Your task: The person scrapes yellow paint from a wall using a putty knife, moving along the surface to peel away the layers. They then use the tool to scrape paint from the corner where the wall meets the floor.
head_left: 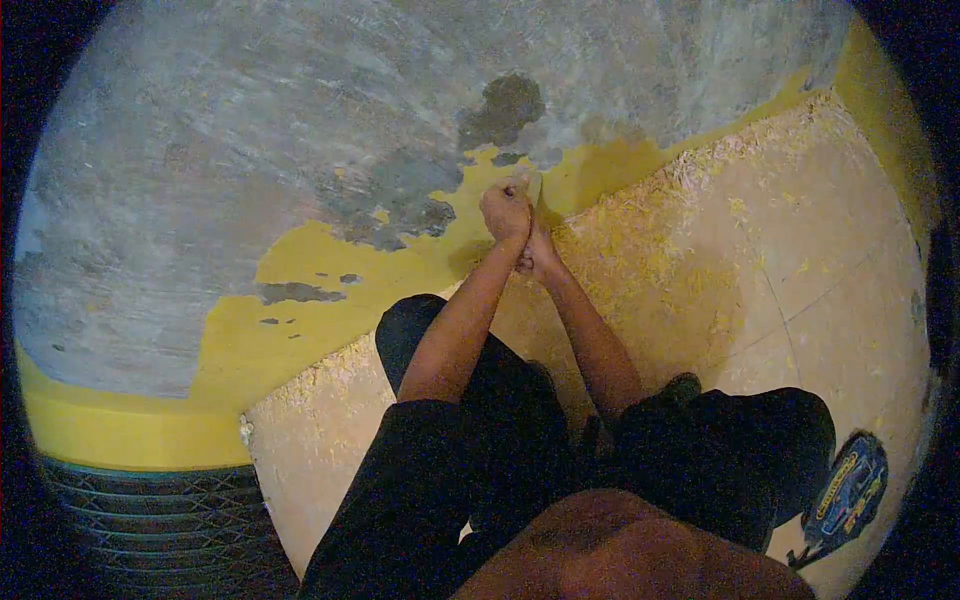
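1. A small pale flat-bladed scraping tool (530, 185) is clasped in the grip of both hands, the fingers curled tight around its handle, which is mostly hidden
2. The left hand (505, 212) is set uppermost, closed in a fist, and the right hand (540, 255) is pressed just beneath and against it, also closed; which hand carries most of the handle cannot be told
3. The tool's blade is held against the wall (250, 120), at the edge where yellow paint (330, 260) meets bare grey plaster
4. Most of the wall is seen stripped to mottled grey, with a dark patch (505, 105) above the hands and a ragged band of yellow left along the bottom
5. The beige tiled floor (800, 250) is strewn with yellow paint flakes (640, 230), thickest along the foot of the wall
6. Both forearms are stretched forward from a crouch, and black trousers (440, 460) are seen over bent knees
7. A dark sandal with a blue and yellow printed sole (850, 490) is seen on the floor at the lower right
8. A dark grille (150, 510) is visible at the lower left, below the yellow band
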A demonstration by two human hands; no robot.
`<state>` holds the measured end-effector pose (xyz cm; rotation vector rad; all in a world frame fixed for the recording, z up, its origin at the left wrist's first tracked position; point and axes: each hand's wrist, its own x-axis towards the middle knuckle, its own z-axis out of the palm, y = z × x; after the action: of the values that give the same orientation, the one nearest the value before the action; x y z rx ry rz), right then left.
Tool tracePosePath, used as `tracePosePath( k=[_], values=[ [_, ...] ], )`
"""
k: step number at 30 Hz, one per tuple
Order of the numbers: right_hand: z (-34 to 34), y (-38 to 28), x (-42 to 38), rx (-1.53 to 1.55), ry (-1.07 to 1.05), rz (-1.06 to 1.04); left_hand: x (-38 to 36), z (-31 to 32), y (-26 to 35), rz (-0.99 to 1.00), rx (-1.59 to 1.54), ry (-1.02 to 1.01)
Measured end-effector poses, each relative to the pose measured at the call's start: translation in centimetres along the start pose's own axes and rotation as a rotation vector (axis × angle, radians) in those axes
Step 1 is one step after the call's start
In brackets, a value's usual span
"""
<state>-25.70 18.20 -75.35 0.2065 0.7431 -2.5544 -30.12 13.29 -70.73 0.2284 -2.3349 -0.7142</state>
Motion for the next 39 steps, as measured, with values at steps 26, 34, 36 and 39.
tracePosePath(
  k=[26, 34, 36, 39],
  values=[
    [-2.2, -9.2, 1.0, -1.472, 0.415, -0.578, 0.2, 0.0, 3.3, -0.570, -0.790, -0.130],
    [-2.4, 1.8, 6.2, -0.562, 0.072, -0.694, -0.4, -2.4, 4.6, -0.357, -0.494, 0.072],
    [-1.9, 5.5, 6.7, -0.119, 0.059, -0.454, -0.9, -2.3, 3.0, -0.333, -0.382, 0.107],
    [-1.6, 9.2, 8.9, 0.390, -0.020, -0.329, -1.4, -0.8, -1.3, -0.265, -0.200, 0.103]
  ],
)
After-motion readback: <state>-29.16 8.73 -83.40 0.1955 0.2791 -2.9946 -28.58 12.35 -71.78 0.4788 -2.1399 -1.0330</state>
